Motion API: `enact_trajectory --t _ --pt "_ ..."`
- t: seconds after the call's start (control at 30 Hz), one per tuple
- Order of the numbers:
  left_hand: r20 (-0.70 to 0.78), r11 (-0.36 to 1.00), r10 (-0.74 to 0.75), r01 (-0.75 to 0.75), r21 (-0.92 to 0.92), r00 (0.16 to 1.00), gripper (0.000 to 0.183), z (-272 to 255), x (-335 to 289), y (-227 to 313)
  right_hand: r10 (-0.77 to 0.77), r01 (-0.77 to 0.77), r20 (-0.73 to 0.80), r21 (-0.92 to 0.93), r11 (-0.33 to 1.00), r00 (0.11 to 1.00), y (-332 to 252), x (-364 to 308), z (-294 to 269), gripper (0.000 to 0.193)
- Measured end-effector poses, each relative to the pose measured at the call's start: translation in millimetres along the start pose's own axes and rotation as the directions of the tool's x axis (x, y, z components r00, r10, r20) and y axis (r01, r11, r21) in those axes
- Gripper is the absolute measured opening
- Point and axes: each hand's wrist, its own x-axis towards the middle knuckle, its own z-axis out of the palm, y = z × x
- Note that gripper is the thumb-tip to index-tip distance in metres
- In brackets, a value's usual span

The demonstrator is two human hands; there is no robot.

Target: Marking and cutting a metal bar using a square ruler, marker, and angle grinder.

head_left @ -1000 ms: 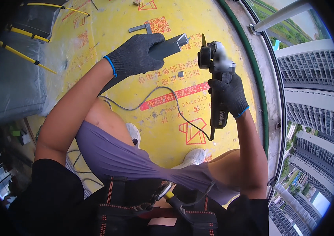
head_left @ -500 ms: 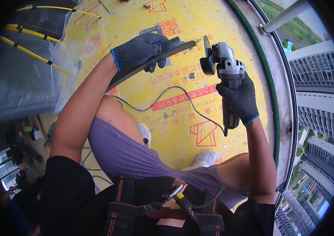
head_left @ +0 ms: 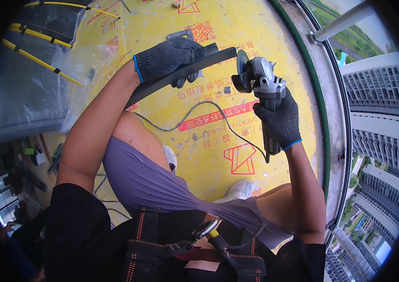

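My left hand [head_left: 169, 58], in a dark knit glove with a blue cuff, grips a long dark grey metal channel [head_left: 180, 74]. The channel slants from beside my thigh up to the right. My right hand [head_left: 280, 118], gloved the same way, is wrapped around the body of a grey and black angle grinder [head_left: 266, 82]. The grinder's thin disc [head_left: 242, 62] stands upright close to the channel's far right end; whether the two touch I cannot tell. A dark cord [head_left: 230, 126] trails from the grinder's lower end across the floor.
Yellow printed sheeting [head_left: 213, 174] covers the floor, with a small grey offcut [head_left: 227, 90] and an angled metal piece [head_left: 178, 34] on it. A green hose [head_left: 314, 84] runs along the window ledge at right. Yellow-and-black poles [head_left: 44, 63] and clear plastic film lie at left.
The grinder in my right hand has moved slightly left, bringing its disc close to the channel's end. The channel has tilted a little; my left hand keeps its hold.
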Motion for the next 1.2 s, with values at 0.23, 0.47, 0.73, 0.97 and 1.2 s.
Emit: enact_trajectory --t 0.23,0.47,0.73,0.97,1.2 --pt "-0.067 0.998 -0.047 0.05 0.039 0.997 0.035 6.2 1.2 5.8 -0.018 0.017 -0.027 -0.015 1.0 0.999 -7.7 -7.7 -3.0 0.05" --pt "-0.079 0.996 -0.078 0.08 0.027 0.994 0.033 11.8 0.3 9.3 -0.056 0.058 -0.017 0.094 0.994 0.998 -10.3 -9.0 -0.6 0.05" --pt "-0.171 0.949 0.055 0.002 0.315 0.984 0.03 13.5 1.2 7.6 -0.112 0.094 -0.142 -0.125 0.988 0.984 -5.5 -5.4 -8.2 0.054" --pt "-0.242 0.896 0.063 0.052 0.441 0.968 0.033 16.0 12.8 -2.2 -0.186 0.083 -0.186 -0.455 0.886 0.965 -44.9 -8.1 -22.7 0.046" --pt "-0.259 0.837 0.163 0.005 0.547 0.952 0.04 15.6 17.7 -11.8 -0.191 0.016 -0.223 -0.611 0.791 0.956 -58.7 -6.4 -18.9 0.042"
